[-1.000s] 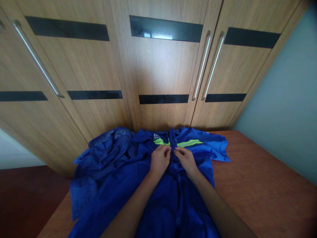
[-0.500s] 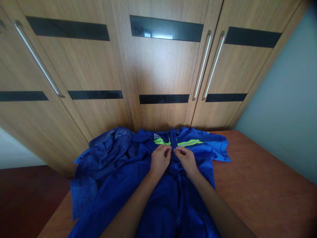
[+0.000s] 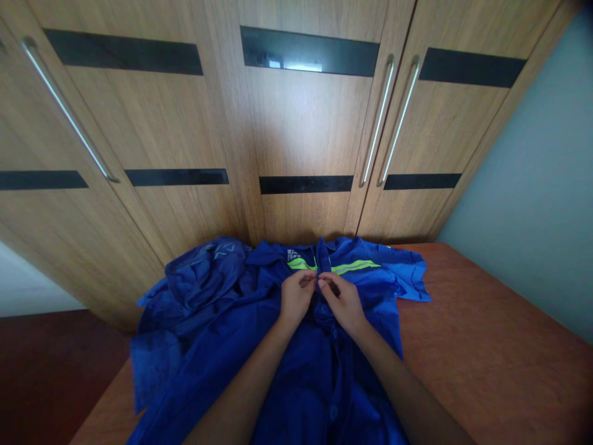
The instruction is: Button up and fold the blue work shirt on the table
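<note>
A blue work shirt [image 3: 241, 346] with lime-green reflective stripes [image 3: 354, 267] lies front-up on a reddish-brown table [image 3: 486, 352], collar toward the wardrobe. My left hand [image 3: 296, 296] and my right hand [image 3: 343, 301] meet at the button placket, just below the stripes. Both hands pinch the front edges of the shirt, fingertips almost touching each other. Two buttons show lower down the placket. The left sleeve side is bunched up at the back left.
A wooden wardrobe [image 3: 296, 136] with black strips and long metal handles [image 3: 380, 117] stands right behind the table. A pale grey-green wall [image 3: 546, 185] runs along the right. Dark floor [image 3: 50, 371] shows at the left.
Both hands have shifted slightly up the placket toward the collar, and the right hand's fingers have closed in nearer the left hand's. The shirt has barely moved.
</note>
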`<state>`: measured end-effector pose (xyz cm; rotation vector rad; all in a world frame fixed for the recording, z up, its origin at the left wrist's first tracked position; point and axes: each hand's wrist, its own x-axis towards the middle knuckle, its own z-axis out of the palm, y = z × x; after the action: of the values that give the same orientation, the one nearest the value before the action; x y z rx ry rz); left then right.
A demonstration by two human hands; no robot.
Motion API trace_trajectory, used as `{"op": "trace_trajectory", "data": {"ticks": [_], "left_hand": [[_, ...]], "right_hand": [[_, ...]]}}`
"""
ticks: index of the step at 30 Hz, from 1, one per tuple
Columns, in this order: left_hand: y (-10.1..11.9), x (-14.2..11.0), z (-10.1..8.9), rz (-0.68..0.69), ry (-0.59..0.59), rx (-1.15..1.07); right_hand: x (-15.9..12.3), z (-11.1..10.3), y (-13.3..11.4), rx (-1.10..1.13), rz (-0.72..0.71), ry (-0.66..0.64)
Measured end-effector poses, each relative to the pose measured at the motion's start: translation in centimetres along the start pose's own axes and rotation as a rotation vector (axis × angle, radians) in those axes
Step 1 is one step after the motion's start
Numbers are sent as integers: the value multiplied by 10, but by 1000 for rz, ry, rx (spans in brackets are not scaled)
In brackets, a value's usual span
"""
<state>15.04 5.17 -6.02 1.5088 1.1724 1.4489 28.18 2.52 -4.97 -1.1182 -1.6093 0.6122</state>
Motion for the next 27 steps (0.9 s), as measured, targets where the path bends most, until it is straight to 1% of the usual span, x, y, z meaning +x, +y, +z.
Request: {"op": "trace_trajectory", "data": {"ticks": [2,4,7,11,18,20,24,27], "left_hand": [[-3,1,0,-40,-10,-66],[-4,1,0,-73,-24,-119],[-3,1,0,-112,-54,-176],[1,0,-1,-142,-93,-214],[3,2,-4,-142,-142,-213],[2,3,-4,-140,-150,-208],[1,3,-4,-137,-151,-202],[1,2,-3,-132,-148,-197]], "right_hand": [[0,0,2,52,16,-19],[1,0,5,86,58,-4],[2,1,8,71,97,16],[3,-1,10,14,98,14],[5,-3,18,21,85,39],[5,-4,19,-6,49,54],[5,-6,16,-92,-100,73],[5,-6,15,-114,-133,75]]}}
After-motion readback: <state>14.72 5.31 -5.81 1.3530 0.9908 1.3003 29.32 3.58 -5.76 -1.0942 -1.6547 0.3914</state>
